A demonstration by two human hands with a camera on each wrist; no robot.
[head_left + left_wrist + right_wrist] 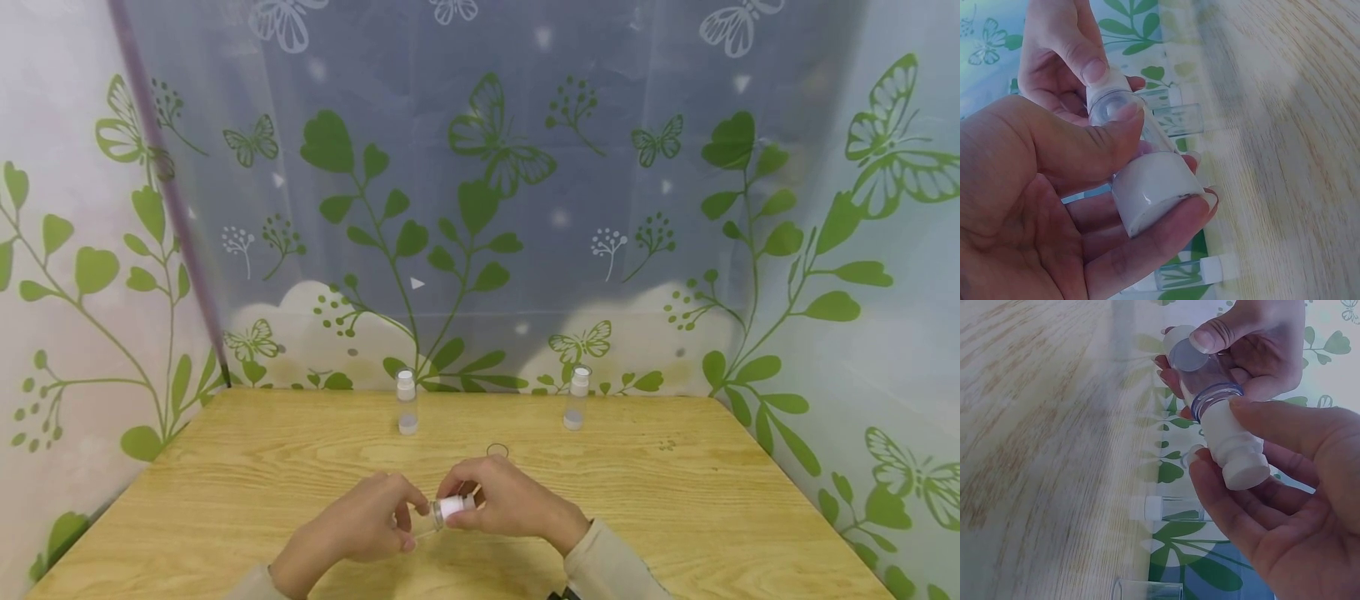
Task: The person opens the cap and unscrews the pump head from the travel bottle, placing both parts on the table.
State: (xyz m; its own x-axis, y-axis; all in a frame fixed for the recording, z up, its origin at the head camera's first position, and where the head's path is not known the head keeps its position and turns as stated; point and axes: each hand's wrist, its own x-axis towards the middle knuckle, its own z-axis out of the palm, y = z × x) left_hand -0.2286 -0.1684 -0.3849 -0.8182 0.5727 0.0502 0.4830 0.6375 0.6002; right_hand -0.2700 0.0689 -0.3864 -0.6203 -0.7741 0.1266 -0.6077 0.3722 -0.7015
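Note:
Between the two hands is a small clear pump bottle point(428, 522) with a white base point(1155, 190) and a white pump head point(1232, 434). My left hand point(375, 518) grips the clear body near the base, thumb on one side and fingers beneath. The right hand point(513, 500) pinches the white pump collar between thumb and fingers. In the head view the bottle lies tilted, its pump end toward the right. The pump head meets the bottle's neck in the right wrist view point(1216, 397).
Two similar clear bottles with white tops stand near the table's back edge, one bottle point(407, 408) left and another bottle point(576, 404) right. Just beyond the right hand is a clear, round-rimmed piece point(497, 451). A patterned curtain point(480, 250) encloses the wooden table point(225, 492).

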